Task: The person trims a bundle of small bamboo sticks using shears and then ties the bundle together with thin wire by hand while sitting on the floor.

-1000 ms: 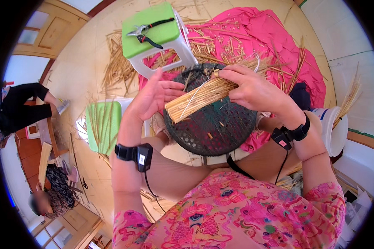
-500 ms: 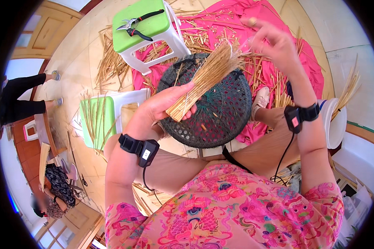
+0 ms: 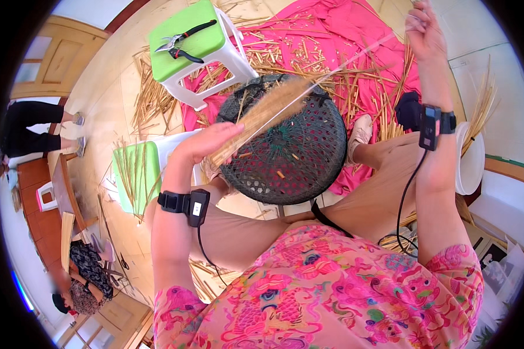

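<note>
My left hand (image 3: 206, 141) is closed around the lower end of a flat bundle of straw stalks (image 3: 276, 111), tilted up to the right and blurred by motion. A white string (image 3: 358, 54) runs along the bundle and stretches taut from its far tip. At the upper right, my right hand (image 3: 426, 36) is raised with its fingers closed on the string's other end. Below the bundle lies a dark, round, net-covered basket (image 3: 300, 166) between my knees, bottom up or lidded, I cannot tell which. A few straw bits rest on it.
Pruning shears (image 3: 179, 44) lie on a green-topped white stool (image 3: 160, 35). Another green stool (image 3: 145, 189) holds thin stalks. Cut straw covers a pink cloth (image 3: 332, 23). A white bucket (image 3: 471, 166) with stalks stands at right. Two other people are at far left.
My right hand has swung up and away to the right, drawing the string out taut. The bundle in my left hand has shifted slightly left and down.
</note>
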The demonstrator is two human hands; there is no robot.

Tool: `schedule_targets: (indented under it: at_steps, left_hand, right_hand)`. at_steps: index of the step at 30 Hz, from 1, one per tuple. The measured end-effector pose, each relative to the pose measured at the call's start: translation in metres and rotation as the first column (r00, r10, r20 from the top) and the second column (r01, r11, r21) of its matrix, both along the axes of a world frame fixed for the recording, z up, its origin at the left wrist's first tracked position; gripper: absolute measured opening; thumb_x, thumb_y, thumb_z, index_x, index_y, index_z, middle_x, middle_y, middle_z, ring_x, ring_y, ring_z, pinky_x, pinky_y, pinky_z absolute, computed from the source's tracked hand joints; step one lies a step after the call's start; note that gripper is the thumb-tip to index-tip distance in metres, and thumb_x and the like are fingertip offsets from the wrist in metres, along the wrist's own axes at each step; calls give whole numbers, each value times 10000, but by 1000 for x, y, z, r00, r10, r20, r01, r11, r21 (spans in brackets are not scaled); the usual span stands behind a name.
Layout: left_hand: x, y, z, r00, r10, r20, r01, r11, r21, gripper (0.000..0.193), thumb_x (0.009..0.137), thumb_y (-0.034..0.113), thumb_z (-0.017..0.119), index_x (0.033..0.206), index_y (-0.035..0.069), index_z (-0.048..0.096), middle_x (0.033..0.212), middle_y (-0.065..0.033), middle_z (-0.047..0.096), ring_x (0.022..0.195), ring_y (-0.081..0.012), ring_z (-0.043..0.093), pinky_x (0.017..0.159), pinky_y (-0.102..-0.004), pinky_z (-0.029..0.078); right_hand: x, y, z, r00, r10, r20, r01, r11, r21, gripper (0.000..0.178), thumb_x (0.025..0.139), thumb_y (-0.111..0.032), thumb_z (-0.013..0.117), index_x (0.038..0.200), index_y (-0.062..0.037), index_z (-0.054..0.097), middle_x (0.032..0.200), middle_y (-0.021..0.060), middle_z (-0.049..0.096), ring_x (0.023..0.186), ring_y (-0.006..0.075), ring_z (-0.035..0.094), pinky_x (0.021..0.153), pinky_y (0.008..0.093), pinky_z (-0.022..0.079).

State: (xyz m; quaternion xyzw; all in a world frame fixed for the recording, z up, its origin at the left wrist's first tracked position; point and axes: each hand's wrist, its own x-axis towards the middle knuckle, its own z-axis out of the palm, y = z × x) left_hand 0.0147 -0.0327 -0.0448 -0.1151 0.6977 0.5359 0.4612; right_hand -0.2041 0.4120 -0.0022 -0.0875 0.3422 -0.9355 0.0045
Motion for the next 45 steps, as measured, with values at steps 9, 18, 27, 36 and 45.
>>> schedule_targets:
  at_steps: [9, 18, 27, 36, 45]
  left_hand:
    - [-11, 4, 3, 787, 569, 237, -578, 548, 604, 563, 938, 526, 414, 1138, 10, 516, 760, -91, 589, 629, -177, 584, 535, -283, 498]
    - [-5, 38, 26, 866, 376, 331, -481, 443, 757, 624, 954, 554, 314, 1170, -7, 480, 716, -73, 536, 569, -169, 525, 492, -261, 438]
    - [-2, 43, 26, 821, 442, 361, -538, 387, 749, 640, 956, 558, 296, 1170, -14, 486, 680, -71, 527, 529, -168, 517, 474, -259, 439]
    - [-2, 44, 24, 840, 438, 319, -500, 399, 769, 645, 955, 560, 294, 1174, -15, 487, 677, -62, 526, 526, -157, 517, 464, -255, 436]
    - [1, 50, 27, 855, 488, 177, -464, 566, 682, 632, 969, 527, 276, 1190, -34, 469, 647, -51, 482, 486, -144, 465, 461, -243, 400]
  right_hand:
    - [125, -105, 41, 819, 511, -262, -354, 808, 470, 101, 888, -112, 590, 975, -62, 597, 806, 62, 664, 668, 68, 609, 448, 182, 411]
    - [202, -187, 22, 659, 752, 35, -372, 284, 884, 93, 853, -115, 651, 880, -35, 611, 683, 50, 649, 632, 114, 648, 564, 256, 490]
    - [206, -191, 13, 660, 732, 165, -499, 264, 825, 155, 878, -94, 604, 1025, -47, 593, 664, 43, 638, 578, 115, 635, 543, 249, 494]
    - [204, -189, 20, 649, 726, 229, -580, 277, 766, 149, 891, -80, 580, 1032, -39, 601, 644, 27, 622, 554, 64, 589, 514, 233, 471]
    - [205, -187, 20, 676, 690, 259, -563, 256, 786, 124, 866, -32, 614, 986, -13, 641, 616, 19, 622, 523, 38, 557, 488, 212, 441]
